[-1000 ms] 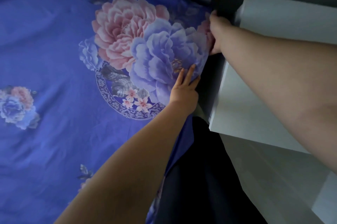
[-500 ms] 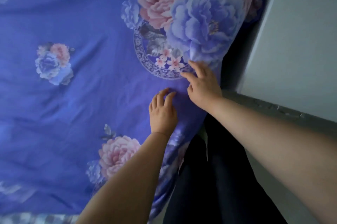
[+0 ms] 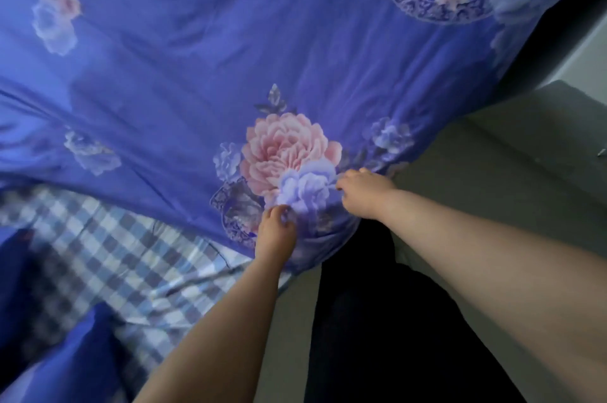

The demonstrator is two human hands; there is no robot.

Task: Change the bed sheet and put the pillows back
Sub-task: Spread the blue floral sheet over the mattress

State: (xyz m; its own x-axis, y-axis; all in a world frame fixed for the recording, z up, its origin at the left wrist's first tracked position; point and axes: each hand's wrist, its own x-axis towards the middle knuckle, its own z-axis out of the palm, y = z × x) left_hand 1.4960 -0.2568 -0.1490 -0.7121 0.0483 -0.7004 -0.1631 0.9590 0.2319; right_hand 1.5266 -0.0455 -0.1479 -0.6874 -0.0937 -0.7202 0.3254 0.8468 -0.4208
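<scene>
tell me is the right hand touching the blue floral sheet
Touching. The head view shows the right hand with fingers curled into the blue floral sheet at the bed's edge, cloth bunched under them.

Grey floor [image 3: 512, 179] fills the right side and lower middle of the frame, smooth, matte, evenly lit. Small pale speck on it near the right edge. At upper right, a light grey furniture piece [image 3: 588, 54] stands just beside the bed, a dark shadowed gap between them. Light is dim, cool and diffuse; no hard shadows. View blurred toward lower left.
</scene>
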